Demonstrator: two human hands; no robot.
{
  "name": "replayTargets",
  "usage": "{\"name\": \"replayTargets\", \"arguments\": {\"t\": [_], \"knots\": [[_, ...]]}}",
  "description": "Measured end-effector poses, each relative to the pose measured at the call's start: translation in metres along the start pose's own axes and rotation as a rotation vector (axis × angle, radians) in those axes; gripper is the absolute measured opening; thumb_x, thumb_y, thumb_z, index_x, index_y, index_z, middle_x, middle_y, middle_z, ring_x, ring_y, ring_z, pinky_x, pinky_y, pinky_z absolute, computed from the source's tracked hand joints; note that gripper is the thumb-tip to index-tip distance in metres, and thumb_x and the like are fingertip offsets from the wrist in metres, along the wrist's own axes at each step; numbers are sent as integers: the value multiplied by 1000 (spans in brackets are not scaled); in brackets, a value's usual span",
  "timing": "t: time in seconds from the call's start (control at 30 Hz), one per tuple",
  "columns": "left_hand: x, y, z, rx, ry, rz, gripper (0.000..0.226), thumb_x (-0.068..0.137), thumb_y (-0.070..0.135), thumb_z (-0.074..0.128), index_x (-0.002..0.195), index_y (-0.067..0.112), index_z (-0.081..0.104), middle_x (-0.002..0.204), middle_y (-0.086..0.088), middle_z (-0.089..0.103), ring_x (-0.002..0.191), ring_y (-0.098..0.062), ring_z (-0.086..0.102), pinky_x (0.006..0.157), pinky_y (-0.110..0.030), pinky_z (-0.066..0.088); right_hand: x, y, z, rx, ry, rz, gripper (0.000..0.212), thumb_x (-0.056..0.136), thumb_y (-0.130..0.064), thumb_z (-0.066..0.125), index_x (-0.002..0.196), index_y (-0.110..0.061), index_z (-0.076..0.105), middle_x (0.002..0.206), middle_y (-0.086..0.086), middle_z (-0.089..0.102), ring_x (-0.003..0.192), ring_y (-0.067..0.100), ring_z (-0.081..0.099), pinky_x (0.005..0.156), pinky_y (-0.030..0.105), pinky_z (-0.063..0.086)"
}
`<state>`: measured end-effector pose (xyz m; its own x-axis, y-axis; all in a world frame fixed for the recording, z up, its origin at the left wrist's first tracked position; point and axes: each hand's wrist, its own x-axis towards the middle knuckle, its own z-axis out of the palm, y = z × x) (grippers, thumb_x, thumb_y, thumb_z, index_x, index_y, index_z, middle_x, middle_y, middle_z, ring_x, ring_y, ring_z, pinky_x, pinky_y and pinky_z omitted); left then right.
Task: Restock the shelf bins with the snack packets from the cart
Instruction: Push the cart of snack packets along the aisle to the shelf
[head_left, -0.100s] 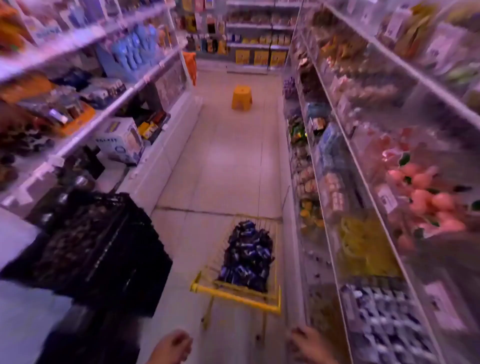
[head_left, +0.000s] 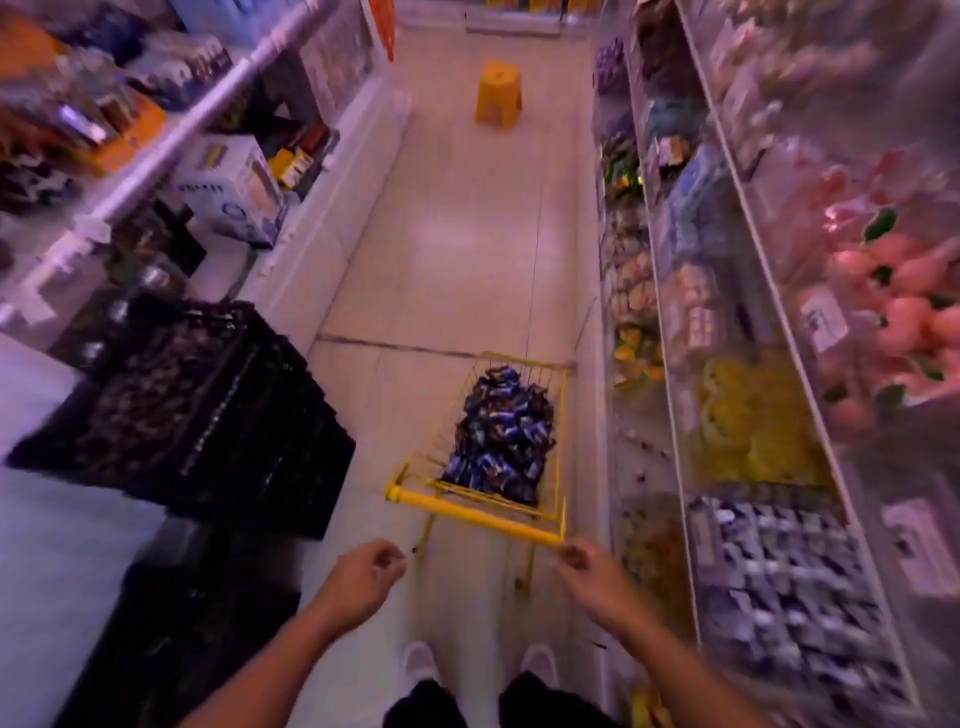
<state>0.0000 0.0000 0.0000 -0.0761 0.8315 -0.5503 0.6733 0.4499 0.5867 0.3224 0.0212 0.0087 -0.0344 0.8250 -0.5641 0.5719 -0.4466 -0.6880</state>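
Left hand (head_left: 363, 574) and right hand (head_left: 589, 564) loosely curled, empty, just short of the cart (head_left: 470, 512) handle. Snack packets (head_left: 501, 431) heaped inside (light, crinkly, probably slippery): best scooped by the handful toward the bin (head_left: 779, 587) alongside.

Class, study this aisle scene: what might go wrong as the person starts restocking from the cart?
1. Neither the left hand nor the right hand grips the cart, so it might roll away.
2. The black crates narrow the aisle; the cart may bump them.
3. The yellow stool stands ahead, a possible trip hazard.
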Motion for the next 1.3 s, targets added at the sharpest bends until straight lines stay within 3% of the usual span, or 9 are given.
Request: {"name": "replayTargets", "arguments": {"t": [0.07, 0.2, 0.33, 0.47, 0.57, 0.67, 0.87, 1.07, 1.3], "knots": [[16, 12, 2, 129, 18, 54, 17, 91, 23, 68, 106, 16, 67, 103, -5, 69, 90, -21, 64, 84, -33, 51, 23, -7, 13, -87, -41, -22, 26, 88, -5, 68, 114, -5, 64, 104, 12, 68, 99, 24, 64, 69, 6, 39], [56, 18, 17, 424, -97, 162, 47, 90, 26, 66, 133, 11, 54, 133, -10, 57, 121, -28, 54, 101, -35, 42, 64, 3, 47, -240, -138, -35, 55, 84, -24, 76, 133, -9, 55, 130, 10, 60, 118, 24, 57, 98, 31, 44], [115, 11, 30, 809, -181, 316, 64, 85, 41, 65, 139, 16, 43, 140, -8, 47, 128, -28, 46, 101, -39, 42, 113, 17, 75, -422, -219, -104, 77, 82, -38, 77, 145, -9, 44, 146, 14, 48, 134, 29, 45, 110, 35, 37], [179, -11, 53, 968, -333, 427, 63, 82, 48, 67, 133, 17, 44, 129, -6, 53, 120, -28, 52, 100, -41, 42, 154, 47, 101, -686, -202, -73, 65, 78, -50, 71, 130, -17, 51, 124, 13, 62, 115, 33, 59, 91, 39, 48], [211, -28, 68, 948, -425, 399, 37, 87, 47, 62, 111, 20, 55, 106, -6, 64, 97, -28, 63, 76, -38, 50, 171, 67, 112, -864, -130, -45, 39, 82, -58, 62, 103, -25, 61, 99, 6, 70, 96, 30, 67, 75, 36, 49], [240, -40, 70, 927, -432, 471, 22, 85, 47, 57, 88, 26, 61, 84, -1, 64, 79, -25, 65, 59, -32, 42, 189, 71, 116, -969, -133, -83, 26, 83, -52, 60, 85, -26, 65, 82, 0, 70, 81, 27, 70, 65, 33, 45], [297, -28, 41, 945, -374, 554, 26, 80, 51, 60, 79, 25, 62, 68, 5, 49, 69, -25, 61, 58, -31, 42, 243, 37, 104, -1036, -104, -173, 26, 84, -51, 58, 92, -29, 70, 87, 0, 72, 82, 27, 70, 61, 31, 40], [382, 15, 15, 904, -260, 571, 21, 81, 47, 57, 74, 28, 51, 70, 4, 50, 64, -21, 51, 59, -33, 46, 347, -11, 57, -1097, -11, -236, 29, 80, -57, 56, 85, -31, 68, 81, -3, 69, 79, 26, 68, 61, 33, 41], [489, 73, -24, 893, -223, 541, 24, 77, 50, 58, 76, 26, 61, 68, 5, 53, 64, -20, 55, 53, -29, 42, 456, -64, 14, -1086, 20, -288, 37, 81, -64, 51, 80, -31, 67, 76, -5, 66, 73, 26, 66, 58, 31, 39]]}}
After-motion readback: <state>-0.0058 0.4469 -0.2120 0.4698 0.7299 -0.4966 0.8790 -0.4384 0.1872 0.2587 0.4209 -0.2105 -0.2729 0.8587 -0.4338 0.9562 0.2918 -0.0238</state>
